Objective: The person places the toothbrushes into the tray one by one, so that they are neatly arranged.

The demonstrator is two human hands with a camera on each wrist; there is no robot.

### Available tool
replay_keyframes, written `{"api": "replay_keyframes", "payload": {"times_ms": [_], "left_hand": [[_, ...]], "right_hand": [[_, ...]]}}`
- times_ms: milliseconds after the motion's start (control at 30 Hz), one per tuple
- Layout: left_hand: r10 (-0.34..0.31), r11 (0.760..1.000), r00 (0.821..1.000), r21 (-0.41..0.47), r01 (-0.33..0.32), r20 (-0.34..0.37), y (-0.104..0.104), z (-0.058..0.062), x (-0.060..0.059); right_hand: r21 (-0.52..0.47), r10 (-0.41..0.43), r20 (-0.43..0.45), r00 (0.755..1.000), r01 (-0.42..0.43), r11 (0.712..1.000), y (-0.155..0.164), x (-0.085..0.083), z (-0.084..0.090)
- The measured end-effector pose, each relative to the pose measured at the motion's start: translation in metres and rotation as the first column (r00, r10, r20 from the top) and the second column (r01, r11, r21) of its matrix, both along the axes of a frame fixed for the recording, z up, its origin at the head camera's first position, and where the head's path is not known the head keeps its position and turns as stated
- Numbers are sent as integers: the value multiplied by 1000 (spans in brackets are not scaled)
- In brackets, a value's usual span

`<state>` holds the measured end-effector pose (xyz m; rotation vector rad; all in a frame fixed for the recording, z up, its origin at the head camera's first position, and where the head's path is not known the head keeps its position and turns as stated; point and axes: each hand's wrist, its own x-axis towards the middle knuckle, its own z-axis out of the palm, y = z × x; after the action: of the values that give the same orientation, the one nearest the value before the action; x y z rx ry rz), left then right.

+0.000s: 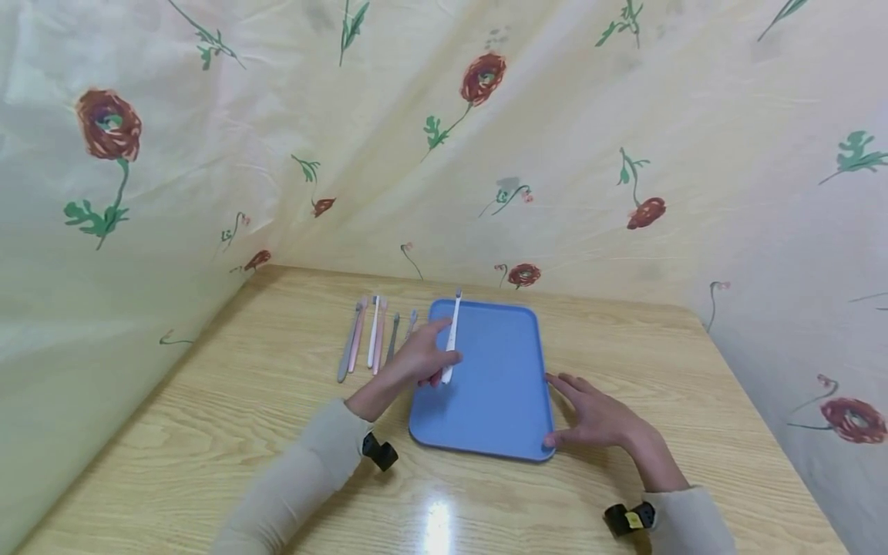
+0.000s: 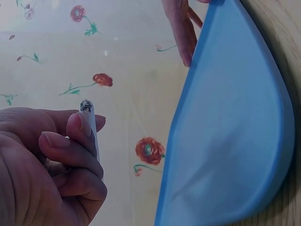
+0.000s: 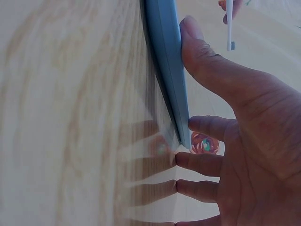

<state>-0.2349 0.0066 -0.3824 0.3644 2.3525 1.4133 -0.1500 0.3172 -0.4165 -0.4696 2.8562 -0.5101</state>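
Note:
A blue tray [image 1: 499,416] lies flat on the wooden table. My left hand [image 1: 426,358] pinches a white toothbrush [image 1: 452,331] over the tray's left part, head pointing away from me; its handle end [image 2: 91,125] shows between my fingers in the left wrist view. My right hand [image 1: 590,416] rests on the table with straight fingers against the tray's right edge [image 3: 167,70], thumb at the near right corner. The toothbrush's tip [image 3: 229,23] appears at the top of the right wrist view.
Several toothbrushes [image 1: 371,335], grey, pink and white, lie side by side on the table just left of the tray. Flowered cloth [image 1: 486,116] walls in the table at the back and both sides.

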Motion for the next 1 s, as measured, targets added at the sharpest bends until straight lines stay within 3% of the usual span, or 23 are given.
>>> {"api": "replay_keyframes", "payload": {"times_ms": [1000], "left_hand": [[-78,996,997,36,79,-29,68,-8,20]], "right_hand": [[-14,-24,6,1000,24,1000,-1,2,1]]}}
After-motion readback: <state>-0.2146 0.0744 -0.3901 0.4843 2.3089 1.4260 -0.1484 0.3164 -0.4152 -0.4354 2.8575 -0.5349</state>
